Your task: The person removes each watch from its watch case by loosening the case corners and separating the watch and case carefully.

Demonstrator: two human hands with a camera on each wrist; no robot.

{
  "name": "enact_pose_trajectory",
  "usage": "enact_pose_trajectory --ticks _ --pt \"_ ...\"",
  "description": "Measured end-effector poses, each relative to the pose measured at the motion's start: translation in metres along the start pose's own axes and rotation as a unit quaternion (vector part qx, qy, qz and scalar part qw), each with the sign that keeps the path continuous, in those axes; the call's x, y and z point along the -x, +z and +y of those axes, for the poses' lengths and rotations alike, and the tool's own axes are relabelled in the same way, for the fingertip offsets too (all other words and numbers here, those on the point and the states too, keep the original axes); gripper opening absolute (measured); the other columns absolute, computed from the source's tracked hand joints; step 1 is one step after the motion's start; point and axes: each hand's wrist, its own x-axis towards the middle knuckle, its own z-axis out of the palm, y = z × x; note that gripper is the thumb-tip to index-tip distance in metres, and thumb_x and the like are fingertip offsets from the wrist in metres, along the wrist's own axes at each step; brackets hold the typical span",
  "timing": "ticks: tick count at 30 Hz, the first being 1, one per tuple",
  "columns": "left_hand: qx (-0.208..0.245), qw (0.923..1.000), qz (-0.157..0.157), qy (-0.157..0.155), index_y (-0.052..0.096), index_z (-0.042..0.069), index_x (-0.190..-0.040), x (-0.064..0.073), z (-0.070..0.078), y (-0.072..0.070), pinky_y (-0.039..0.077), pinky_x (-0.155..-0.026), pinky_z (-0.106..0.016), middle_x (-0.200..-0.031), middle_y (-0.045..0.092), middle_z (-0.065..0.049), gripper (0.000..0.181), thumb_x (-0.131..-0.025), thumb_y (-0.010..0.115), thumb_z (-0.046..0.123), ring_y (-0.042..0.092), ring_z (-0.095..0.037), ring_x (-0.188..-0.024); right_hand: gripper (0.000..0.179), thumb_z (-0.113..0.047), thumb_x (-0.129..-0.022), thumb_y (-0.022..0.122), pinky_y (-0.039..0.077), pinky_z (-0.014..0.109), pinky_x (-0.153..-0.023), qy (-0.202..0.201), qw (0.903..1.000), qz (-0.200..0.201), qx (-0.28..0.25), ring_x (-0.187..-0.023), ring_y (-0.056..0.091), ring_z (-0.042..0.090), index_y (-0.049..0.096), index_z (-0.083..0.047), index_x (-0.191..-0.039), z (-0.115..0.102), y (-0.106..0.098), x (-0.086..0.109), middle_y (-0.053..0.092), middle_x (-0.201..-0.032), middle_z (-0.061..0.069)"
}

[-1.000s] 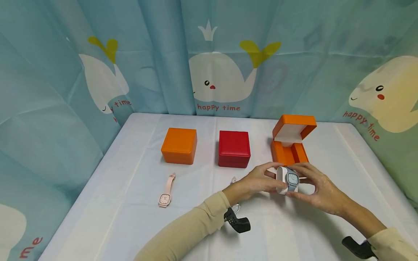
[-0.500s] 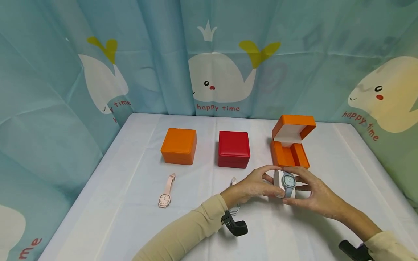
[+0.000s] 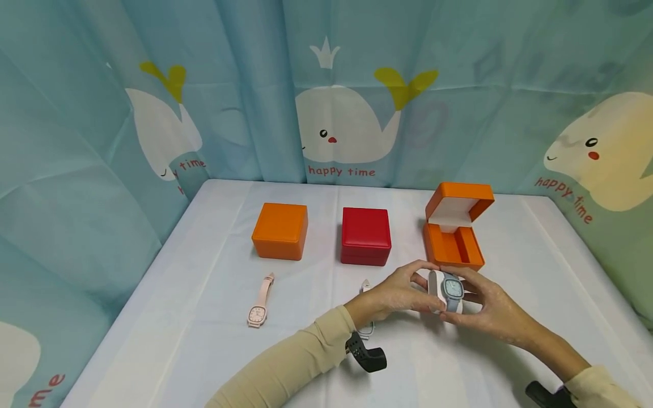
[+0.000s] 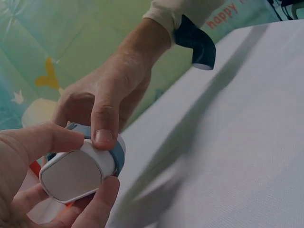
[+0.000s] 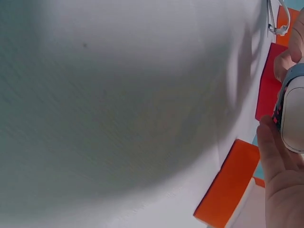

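A watch with a blue-grey strap (image 3: 453, 288) is wrapped round a white cushion (image 4: 71, 175), which both hands hold up just in front of an open orange box (image 3: 449, 243). On the cushion's left end, my left hand (image 3: 395, 292) grips with thumb and fingers. My right hand (image 3: 492, 306) pinches the opposite end, its thumb close to the strap in the left wrist view. The right wrist view catches the cushion's flat end (image 5: 294, 118) at its edge. Beneath my left wrist lies a white watch (image 3: 366, 330), partly hidden.
A closed orange box (image 3: 280, 229) and a closed red box (image 3: 365, 235) stand to the left of the open one. Nearer the person, a pink watch (image 3: 258, 313) lies flat on the white tablecloth (image 3: 214, 340). Whale-printed curtains (image 3: 255, 102) hang behind and beside the table.
Both hands have drawn the watch and cushion slightly toward the person and a little left, away from the open box. The grip looks the same.
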Motion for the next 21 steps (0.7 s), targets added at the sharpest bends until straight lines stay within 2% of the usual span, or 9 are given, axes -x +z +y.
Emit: enact_pose_trajectory --ticks 7,14,18,21 --pt "0.022 0.9998 -0.003 0.002 0.058 0.016 -0.128 -0.0010 0.0015 -0.0002 0.060 -0.071 -0.034 -0.097 0.060 -0.009 0.058 -0.081 0.077 -0.012 0.066 -0.018 -0.071 0.082 -0.011 -0.076 0.092 0.053 0.023 -0.088 -0.015 0.9998 -0.007 0.015 -0.108 0.061 0.011 0.052 -0.014 -0.147 -0.0037 -0.0053 -0.0037 0.057 -0.137 0.003" --pt "0.019 0.9997 -0.012 0.010 0.058 0.016 -0.125 0.0007 0.0014 -0.0034 0.060 -0.071 -0.034 -0.095 0.061 -0.008 0.055 -0.082 0.076 -0.013 0.066 -0.019 -0.070 0.080 -0.017 -0.074 0.094 0.052 0.022 -0.088 -0.001 0.9996 0.000 0.027 -0.108 0.062 0.010 0.056 -0.017 -0.144 -0.0048 -0.0054 -0.0038 0.059 -0.135 0.002" --pt "0.019 0.9997 -0.007 0.011 0.059 0.015 -0.125 0.0020 0.0016 -0.0040 0.060 -0.070 -0.034 -0.095 0.061 -0.009 0.055 -0.082 0.076 -0.013 0.066 -0.019 -0.071 0.079 -0.015 -0.079 0.090 0.053 0.025 -0.088 0.036 0.9993 -0.008 -0.003 -0.108 0.064 0.023 0.051 -0.014 -0.147 -0.0059 -0.0022 -0.0020 0.054 -0.138 0.008" --pt "0.021 0.9997 -0.005 0.013 0.059 0.015 -0.126 0.0026 0.0018 -0.0046 0.060 -0.071 -0.035 -0.097 0.060 -0.009 0.055 -0.082 0.075 -0.013 0.066 -0.019 -0.073 0.069 -0.012 -0.094 0.074 0.054 0.027 -0.086 0.084 0.9940 -0.029 -0.064 -0.113 0.060 0.038 0.040 -0.009 -0.154 -0.0083 0.0008 -0.0011 0.043 -0.147 0.019"
